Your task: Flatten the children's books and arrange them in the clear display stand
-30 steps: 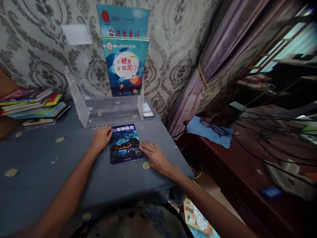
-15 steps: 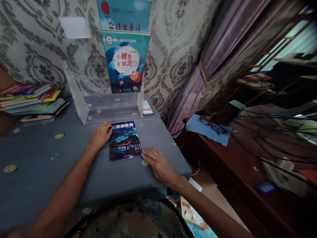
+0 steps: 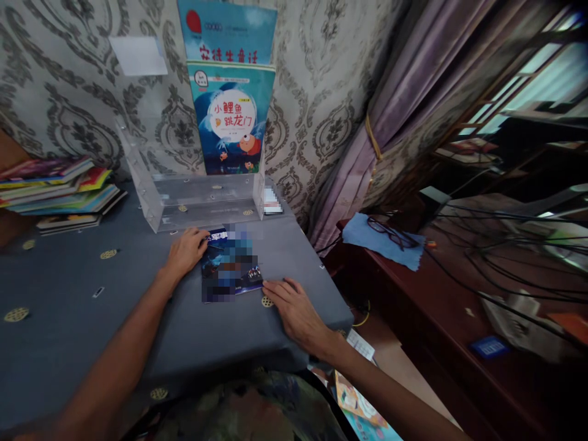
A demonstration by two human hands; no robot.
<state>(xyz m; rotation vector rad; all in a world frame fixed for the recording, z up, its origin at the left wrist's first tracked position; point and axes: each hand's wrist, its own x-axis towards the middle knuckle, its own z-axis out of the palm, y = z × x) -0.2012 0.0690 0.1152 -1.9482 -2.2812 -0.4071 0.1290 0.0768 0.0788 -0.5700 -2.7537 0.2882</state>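
A thin dark-blue magazine (image 3: 212, 264) lies on the grey tablecloth in front of me, much of its cover hidden by pixel blocks. My left hand (image 3: 187, 250) rests at its upper left edge, fingers curled and closed on that side. At the lower right corner, my right hand (image 3: 296, 315) has its fingertips closed on the magazine, the back of the hand facing up; its thumb is hidden. Just behind the magazine stands a clear acrylic book stand (image 3: 206, 211), which has a blue picture book (image 3: 234, 147) upright in its right part.
Another blue book (image 3: 229, 30) rises behind the first. A stack of books (image 3: 68, 187) sits at the left. On the right, a dark red desk (image 3: 413, 312) carries glasses (image 3: 390, 233) on a blue cloth (image 3: 367, 242) and tangled cables. Books (image 3: 358, 398) lie low beside me.
My view has shifted slightly. Both hands stay at the magazine in nearly the same places. Pixel blocks now cover much of the magazine, whose cover was plainly visible before.
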